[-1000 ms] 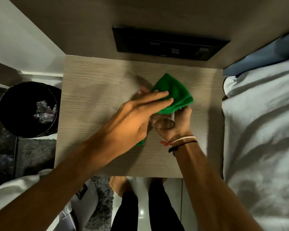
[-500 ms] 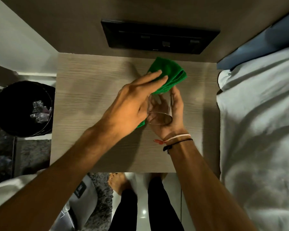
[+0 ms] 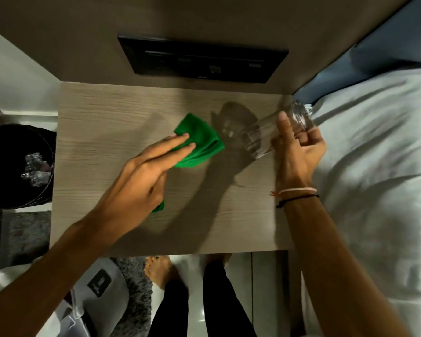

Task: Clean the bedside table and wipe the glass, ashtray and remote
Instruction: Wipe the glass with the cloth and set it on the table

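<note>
1. My left fingers (image 3: 170, 147): straight and flat, pressing the green cloth (image 3: 199, 142) onto the counter (image 3: 95, 132).
2. My right fingers (image 3: 286, 127): wrapped round the ribbed glass (image 3: 260, 137), held tilted, lifted off the counter, just right of the cloth.
3. Black bin (image 3: 17, 166): far left of my left fingers.

1. Bedside table (image 3: 107, 132): light wood-grain top, rear edge against the wall (image 3: 83, 45).
2. Green cloth (image 3: 202, 139): lies bunched on the top near centre, with the left hand (image 3: 141, 181) resting straight-fingered on it.
3. Glass (image 3: 260, 137): tilted over the right part of the top; motion blur leaves it unclear whether it touches the surface.
</note>
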Motion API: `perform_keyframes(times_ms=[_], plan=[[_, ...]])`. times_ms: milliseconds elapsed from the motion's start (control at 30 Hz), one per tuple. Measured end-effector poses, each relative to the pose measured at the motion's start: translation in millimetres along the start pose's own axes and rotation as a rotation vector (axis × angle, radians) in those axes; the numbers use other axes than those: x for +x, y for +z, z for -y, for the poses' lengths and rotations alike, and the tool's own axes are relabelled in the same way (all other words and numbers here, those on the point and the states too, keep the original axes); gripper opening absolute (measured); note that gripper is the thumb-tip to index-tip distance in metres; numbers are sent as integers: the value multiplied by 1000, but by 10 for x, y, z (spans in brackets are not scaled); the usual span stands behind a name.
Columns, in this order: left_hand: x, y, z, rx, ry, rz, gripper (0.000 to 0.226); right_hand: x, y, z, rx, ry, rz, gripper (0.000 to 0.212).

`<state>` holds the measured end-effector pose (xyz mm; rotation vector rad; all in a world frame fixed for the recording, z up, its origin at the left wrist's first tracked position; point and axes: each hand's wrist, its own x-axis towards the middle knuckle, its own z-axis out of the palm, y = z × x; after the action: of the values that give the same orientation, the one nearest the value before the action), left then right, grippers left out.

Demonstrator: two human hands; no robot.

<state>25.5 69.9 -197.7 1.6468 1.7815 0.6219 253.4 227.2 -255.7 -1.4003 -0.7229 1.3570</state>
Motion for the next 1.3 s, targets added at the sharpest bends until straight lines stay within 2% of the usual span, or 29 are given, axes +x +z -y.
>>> perform_keyframes(times_ms=[67, 167, 333, 633, 767, 933, 1067, 1133, 1200, 1300], plan=[[33, 34, 49, 31, -17, -18, 69, 177, 43, 52, -76, -117, -25, 42], [85, 88, 73, 66, -32, -29, 70, 388, 97, 87, -261, -280, -51, 68], [160, 184, 91, 110, -42, -39, 74, 607, 155, 63, -389, -402, -20, 75], [208, 297, 186, 193, -43, -98, 75, 736, 176, 54, -527, -461, -34, 78], [161, 307, 204, 219, -73, -77, 82, 671, 179, 54, -589, -469, -17, 79], [64, 230, 151, 305, -211, -69, 93, 647, 183, 87, -672, -438, 22, 84], [-59, 79, 232, 370, -362, -104, 98, 462, 140, 79, -731, -422, 12, 105], [-106, 29, 330, 442, -412, -121, 96, 245, 87, 55, -780, -498, -19, 101], [-144, 13, 490, 533, -479, -120, 95, -37, 25, 6, -801, -561, -24, 87], [-232, 76, 774, 572, -604, -68, 95, -410, -23, -100, -795, -537, 21, 76]])
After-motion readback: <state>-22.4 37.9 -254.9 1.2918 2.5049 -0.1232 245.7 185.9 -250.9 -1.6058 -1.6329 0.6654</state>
